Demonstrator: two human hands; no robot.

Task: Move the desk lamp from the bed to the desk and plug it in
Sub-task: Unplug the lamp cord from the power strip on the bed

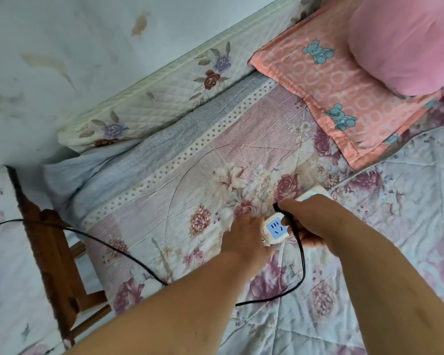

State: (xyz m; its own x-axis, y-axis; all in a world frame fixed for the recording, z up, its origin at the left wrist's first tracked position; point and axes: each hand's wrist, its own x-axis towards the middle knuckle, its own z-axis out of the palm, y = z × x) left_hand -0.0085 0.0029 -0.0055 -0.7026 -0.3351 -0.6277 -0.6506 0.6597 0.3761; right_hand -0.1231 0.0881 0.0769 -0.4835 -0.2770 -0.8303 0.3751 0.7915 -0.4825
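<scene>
Both hands, right hand [315, 216] gripping plug [277, 206], meet over power strip [276, 229].

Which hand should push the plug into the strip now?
Right. The right hand already pinches the black plug over the power strip; the left hand rests against the strip's near end, steadying it.
</scene>
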